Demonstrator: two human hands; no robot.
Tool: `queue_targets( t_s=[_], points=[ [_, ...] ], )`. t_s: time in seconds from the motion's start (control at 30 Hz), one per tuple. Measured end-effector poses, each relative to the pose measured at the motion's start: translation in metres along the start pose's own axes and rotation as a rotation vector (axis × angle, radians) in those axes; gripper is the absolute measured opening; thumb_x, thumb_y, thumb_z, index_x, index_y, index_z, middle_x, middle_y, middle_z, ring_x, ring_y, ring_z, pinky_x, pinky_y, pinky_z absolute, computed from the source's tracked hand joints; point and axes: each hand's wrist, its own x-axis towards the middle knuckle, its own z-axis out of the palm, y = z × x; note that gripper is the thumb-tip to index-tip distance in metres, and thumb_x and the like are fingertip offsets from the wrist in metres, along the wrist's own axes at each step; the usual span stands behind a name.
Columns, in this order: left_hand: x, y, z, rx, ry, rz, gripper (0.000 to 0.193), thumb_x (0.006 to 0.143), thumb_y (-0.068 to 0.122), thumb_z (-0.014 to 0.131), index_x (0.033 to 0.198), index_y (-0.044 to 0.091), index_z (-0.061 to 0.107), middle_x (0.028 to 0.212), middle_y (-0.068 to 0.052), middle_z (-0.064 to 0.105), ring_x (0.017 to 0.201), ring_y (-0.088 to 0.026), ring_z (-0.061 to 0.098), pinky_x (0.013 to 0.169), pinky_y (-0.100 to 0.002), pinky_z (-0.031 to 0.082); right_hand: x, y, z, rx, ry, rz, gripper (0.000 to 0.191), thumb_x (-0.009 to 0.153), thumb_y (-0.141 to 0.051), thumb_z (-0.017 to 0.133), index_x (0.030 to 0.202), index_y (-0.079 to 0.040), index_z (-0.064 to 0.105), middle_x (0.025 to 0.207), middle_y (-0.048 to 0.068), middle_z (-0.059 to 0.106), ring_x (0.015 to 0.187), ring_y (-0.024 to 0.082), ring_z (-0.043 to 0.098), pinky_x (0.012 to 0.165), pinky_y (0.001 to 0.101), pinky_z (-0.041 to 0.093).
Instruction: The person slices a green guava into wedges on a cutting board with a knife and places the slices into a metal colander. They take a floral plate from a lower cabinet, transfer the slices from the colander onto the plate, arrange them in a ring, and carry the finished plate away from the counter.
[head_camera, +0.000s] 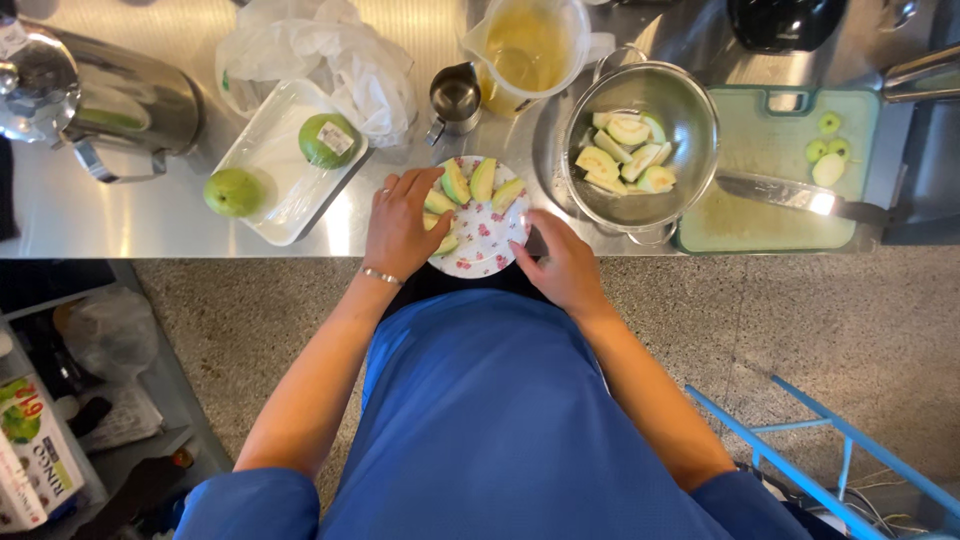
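A: Left hand (400, 225) first — what's it doing?

B: It's lying flat over the near-left part of the plate (490, 250), fingers spread and curved down onto the fruit wedges (480, 185). It's pressing or nudging a wedge, not clamped around anything I can see. A thin bracelet is sitting at the wrist.

A: Right hand (562, 265)?

B: It's resting against the plate's right rim, fingers loosely curled and steadying it. Can't tell if it's actually pinching the rim.

A: Where's the plate?

B: It's sitting at the front edge of the steel counter (120, 215), flower-patterned, with wedges fanning along its far side.

A: How to do this bit well?

B: My read: keep the right hand bracing the rim so the plate isn't sliding off the edge, move one wedge at a time with the fingertips, and keep the fan even.

A: Around it?

B: A metal bowl (640, 140) holding more wedges is just right of the plate. Beyond that, a green cutting board (790, 130) is carrying a knife (800, 195) and scraps. To the left, a white tray (275, 165) is holding one whole green fruit, with another beside it. A small metal cup (453, 100) and a jug (530, 50) are standing behind.
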Motion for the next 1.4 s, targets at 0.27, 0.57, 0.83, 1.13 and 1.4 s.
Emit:
queue_targets(
  t_s=[0.27, 0.57, 0.83, 1.13, 1.4],
  points=[
    [0.007, 0.025, 0.009, -0.139, 0.105, 0.019, 0.034, 0.087, 0.013, 0.077, 0.120, 0.006, 0.066, 0.116, -0.011, 0.069, 0.104, -0.036, 0.061, 0.090, -0.046, 0.048, 0.068, 0.068, -0.078, -0.296, 0.075, -0.109, 0.042, 0.089, -0.018, 0.080, 0.129, -0.011, 0.067, 0.113, 0.008, 0.066, 0.106, 0.029, 0.062, 0.095, 0.0433, 0.046],
    [0.014, 0.029, -0.003, -0.155, 0.211, -0.017, 0.028, 0.091, 0.009, 0.074, 0.118, 0.005, 0.067, 0.113, -0.011, 0.069, 0.101, -0.036, 0.060, 0.090, -0.045, 0.048, 0.094, 0.090, -0.070, -0.450, -0.136, -0.084, 0.045, 0.077, -0.028, 0.090, 0.117, -0.014, 0.074, 0.115, 0.009, 0.062, 0.111, 0.030, 0.058, 0.098, 0.0452, 0.041],
    [-0.012, 0.021, 0.005, -0.162, 0.215, -0.052, 0.031, 0.087, 0.010, 0.076, 0.116, 0.005, 0.068, 0.111, -0.011, 0.070, 0.097, -0.032, 0.062, 0.086, -0.041, 0.051, 0.082, 0.089, -0.085, -0.077, -0.067, 0.046, 0.043, 0.082, -0.026, 0.092, 0.118, -0.009, 0.075, 0.106, 0.009, 0.077, 0.086, 0.022, 0.073, 0.084, 0.0326, 0.055],
    [-0.037, 0.046, 0.094, -1.104, -0.237, -0.513, 0.038, 0.096, 0.030, 0.071, 0.125, 0.006, 0.067, 0.095, 0.002, 0.075, 0.076, -0.003, 0.063, 0.068, -0.021, 0.053, 0.043, 0.007, -0.065, -0.051, -0.234, -0.053, 0.037, 0.082, -0.026, 0.089, 0.113, -0.012, 0.076, 0.092, 0.006, 0.074, 0.074, 0.023, 0.070, 0.065, 0.0359, 0.056],
    [-0.040, 0.027, 0.126, -1.105, -0.221, -0.683, 0.039, 0.096, 0.028, 0.070, 0.126, 0.002, 0.070, 0.083, 0.001, 0.070, 0.066, -0.004, 0.057, 0.055, -0.020, 0.045, 0.034, -0.002, -0.023, 0.021, -0.375, -0.130, 0.048, 0.081, -0.020, 0.082, 0.126, -0.009, 0.069, 0.112, 0.009, 0.072, 0.092, 0.027, 0.073, 0.078, 0.0346, 0.058]
  ],
)
